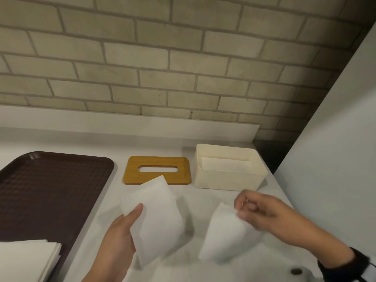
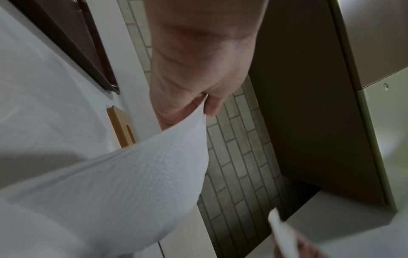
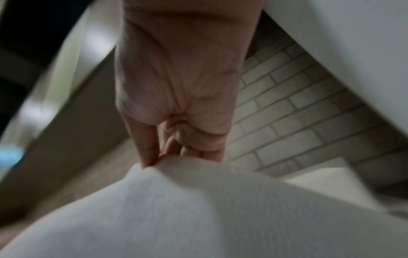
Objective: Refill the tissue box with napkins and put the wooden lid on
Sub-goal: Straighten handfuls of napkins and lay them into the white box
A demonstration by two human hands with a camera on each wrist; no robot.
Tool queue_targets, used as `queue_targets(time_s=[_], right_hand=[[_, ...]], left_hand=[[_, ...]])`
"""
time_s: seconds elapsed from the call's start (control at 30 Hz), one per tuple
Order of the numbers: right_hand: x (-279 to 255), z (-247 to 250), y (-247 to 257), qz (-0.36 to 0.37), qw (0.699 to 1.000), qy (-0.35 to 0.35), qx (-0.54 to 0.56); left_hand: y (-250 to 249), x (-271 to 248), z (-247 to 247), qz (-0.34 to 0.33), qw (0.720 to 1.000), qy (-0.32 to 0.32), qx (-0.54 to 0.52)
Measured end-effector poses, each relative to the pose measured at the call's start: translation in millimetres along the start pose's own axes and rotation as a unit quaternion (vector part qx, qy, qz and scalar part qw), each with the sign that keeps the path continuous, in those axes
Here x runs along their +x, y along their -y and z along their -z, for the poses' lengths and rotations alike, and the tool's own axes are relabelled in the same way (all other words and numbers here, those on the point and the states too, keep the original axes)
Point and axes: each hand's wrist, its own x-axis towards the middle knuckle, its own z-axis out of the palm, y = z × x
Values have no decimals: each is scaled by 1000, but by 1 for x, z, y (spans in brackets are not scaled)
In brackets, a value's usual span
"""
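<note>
My left hand (image 1: 122,231) holds a white napkin (image 1: 154,218) above the counter, thumb on top; in the left wrist view the fingers (image 2: 209,106) pinch the napkin (image 2: 123,183) at its edge. My right hand (image 1: 254,210) pinches a second white napkin (image 1: 223,235) by its upper corner, and the right wrist view shows this napkin (image 3: 198,209) hanging below the fingers (image 3: 154,157). The cream tissue box (image 1: 227,180) stands open at the back right, beyond my right hand. The wooden lid (image 1: 156,161) with its slot lies flat on the counter left of the box.
A dark brown tray (image 1: 50,190) lies at the left, with a stack of white napkins (image 1: 26,259) on its near end. A brick wall (image 1: 162,68) runs behind the white counter (image 1: 91,220). A pale panel (image 1: 335,149) stands at the right.
</note>
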Motion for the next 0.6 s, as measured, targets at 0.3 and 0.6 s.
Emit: queue_targets(time_s=[0.3, 0.6], right_hand=[[84, -85, 62, 69, 957, -221, 174], [127, -136, 58, 182, 954, -228, -62]], left_hand=[[-16, -6, -5, -7, 994, 11, -104], [-23, -3, 18, -67, 993, -26, -93]])
